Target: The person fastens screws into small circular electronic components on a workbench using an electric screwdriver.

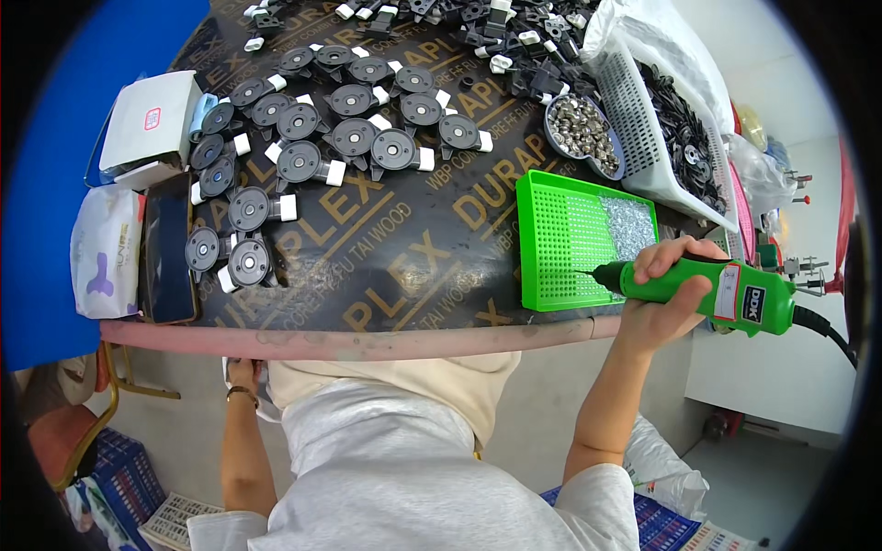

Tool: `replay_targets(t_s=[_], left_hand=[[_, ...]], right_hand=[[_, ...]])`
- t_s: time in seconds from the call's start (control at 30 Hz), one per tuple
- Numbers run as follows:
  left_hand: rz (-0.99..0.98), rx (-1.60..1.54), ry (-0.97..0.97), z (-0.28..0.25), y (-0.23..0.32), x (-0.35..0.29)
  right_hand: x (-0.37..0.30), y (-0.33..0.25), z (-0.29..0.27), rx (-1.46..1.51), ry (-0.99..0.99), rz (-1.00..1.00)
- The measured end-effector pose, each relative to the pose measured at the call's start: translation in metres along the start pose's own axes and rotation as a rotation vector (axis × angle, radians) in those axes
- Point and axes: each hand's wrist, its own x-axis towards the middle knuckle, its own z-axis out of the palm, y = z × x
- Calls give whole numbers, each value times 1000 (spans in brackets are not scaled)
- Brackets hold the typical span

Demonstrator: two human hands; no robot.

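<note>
My right hand point(675, 292) is wrapped round a green electric screwdriver point(763, 298) with a black nose and cable. Its thin bit points left, over a green perforated screw tray point(531, 275). Loose silvery screws point(629, 228) are heaped at the tray's right side, and many holes to their left hold small pieces. My left hand point(243, 375) hangs below the table edge, beside my clothing; its fingers are mostly hidden. On the table's left half lie many black round-disc parts point(393, 150) with white end blocks.
A blue bowl point(622, 165) of shiny metal pieces stands behind the tray, beside a white basket point(643, 138) of black parts. More black parts are piled at the back. A white box point(152, 124), a tissue pack point(106, 253) and a phone point(168, 253) line the left edge.
</note>
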Motion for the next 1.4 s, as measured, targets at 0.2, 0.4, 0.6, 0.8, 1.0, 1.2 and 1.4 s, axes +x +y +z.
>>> replay_targets(t_s=[0.2,0.4,0.6,0.8,1.0,1.2,1.4], left_hand=[[697,694,-382,-12,36,-24],[505,891,-799,15,186,-199],[636,907,-793,35,261,-293],[1417,907,-449,78,268,-304],[1627,980,-235,94,265,-295],[1663,1096,-268,116,267,-295],[1719,977,-553,153,229,-317]], right_hand=[[11,2,-4,-9,8,38],[12,-3,-5,105,82,137],[4,1,9,-30,78,72],[4,-6,-21,-84,-28,31],[1,6,-22,58,-29,67],[5,-7,-26,-74,-23,52],[7,6,-15,76,-86,67]])
